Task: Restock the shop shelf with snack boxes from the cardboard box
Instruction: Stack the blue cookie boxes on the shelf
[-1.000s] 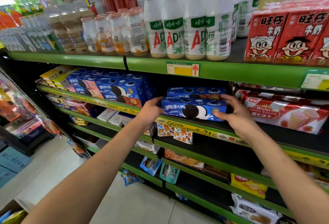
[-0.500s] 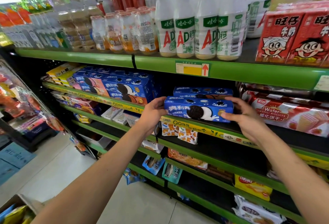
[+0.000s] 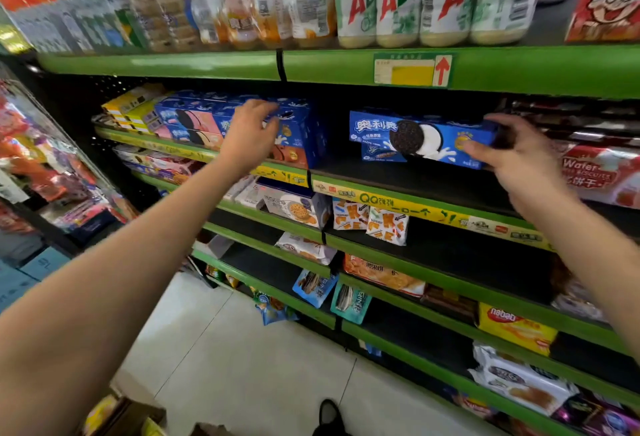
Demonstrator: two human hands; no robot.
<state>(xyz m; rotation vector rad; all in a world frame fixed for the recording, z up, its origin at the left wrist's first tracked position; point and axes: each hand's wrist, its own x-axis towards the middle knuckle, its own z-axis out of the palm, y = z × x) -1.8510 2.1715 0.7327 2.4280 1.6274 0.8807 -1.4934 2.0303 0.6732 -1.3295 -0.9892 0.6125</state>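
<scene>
Blue box (image 3: 420,138) released by left hand (image 3: 251,134).

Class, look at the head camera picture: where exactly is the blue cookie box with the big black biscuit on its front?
The blue cookie box sits on the second shelf, right of centre, between the stacked blue boxes and the red wafer pack, with the right hand at its right end.

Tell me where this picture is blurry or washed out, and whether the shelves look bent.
Head view: the drink bottles up top are motion-smeared, daylight washes out the upper-left corner, the green shelf edge bows from the wide lens, and the blue cookie box stays fairly sharp.
</scene>
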